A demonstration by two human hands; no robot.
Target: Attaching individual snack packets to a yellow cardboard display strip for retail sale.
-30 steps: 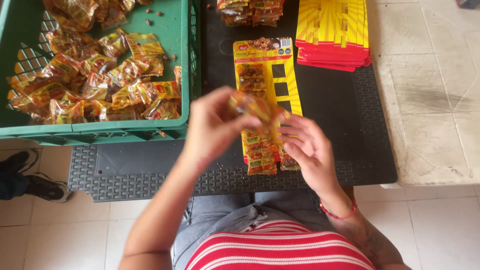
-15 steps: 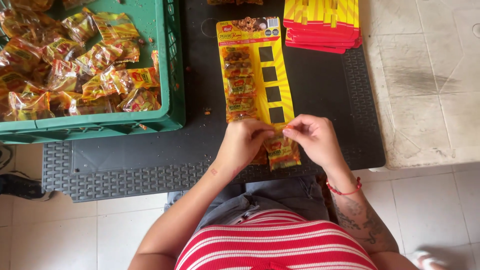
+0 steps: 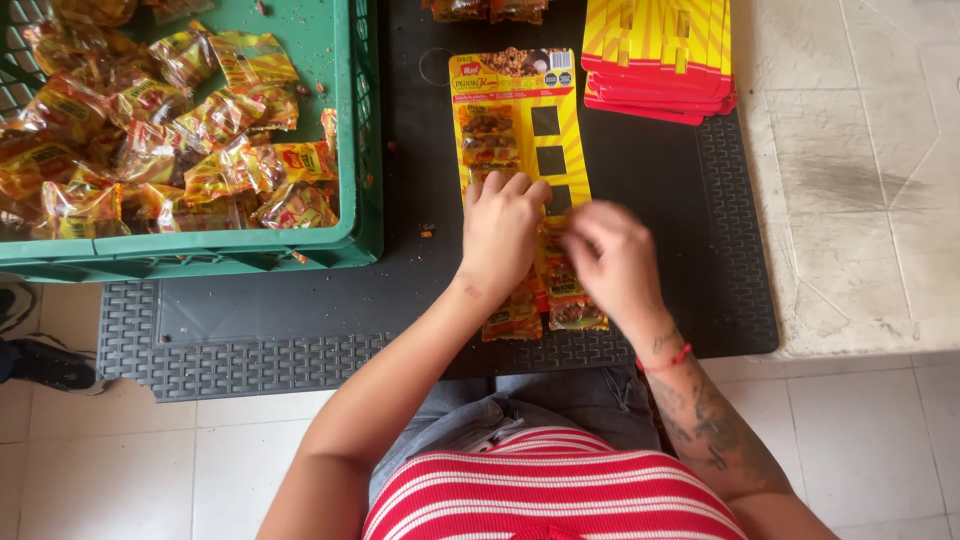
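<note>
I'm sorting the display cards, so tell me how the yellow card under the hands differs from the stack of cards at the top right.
The yellow display card lies single, face up, with snack packets clipped on it and both hands over its lower part. The stack of cards is several deep, bare of packets, red edges showing, and untouched. Both are yellow and rest on the black mat.

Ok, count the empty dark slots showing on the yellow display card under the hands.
3 show on the yellow display card: one at the top of the right-hand column, one below it, one partly covered by the left hand. More may be hidden under both hands.
</note>
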